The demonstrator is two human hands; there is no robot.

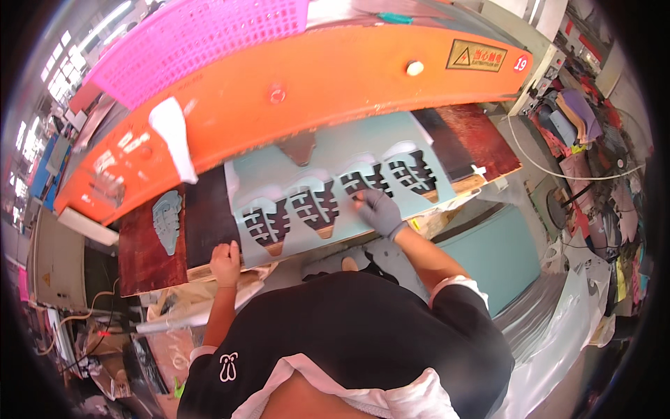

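Note:
A pale blue-green sheet (264, 173) lies on the cutting board under an orange press beam. Along its near side runs a row of several slotted, pointed shapes, dark inside with brown tips. My right hand (377, 211), in a grey glove with bare fingertips, reaches over the third slotted shape (357, 180) from the left. Its fingers are bent together, and whatever they pinch is too small to tell. My bare left hand (225, 264) is curled at the board's front edge, left of the sheet; its palm side is hidden. A loose slotted blue-grey piece (167, 222) lies farther left.
The orange press beam (307, 87) spans the far side, low over the board. A pink plastic basket (202, 45) sits on top, and a white cloth (173, 138) hangs down its front. More blue-green sheet material (492, 255) and clear plastic film (551, 342) are at my right.

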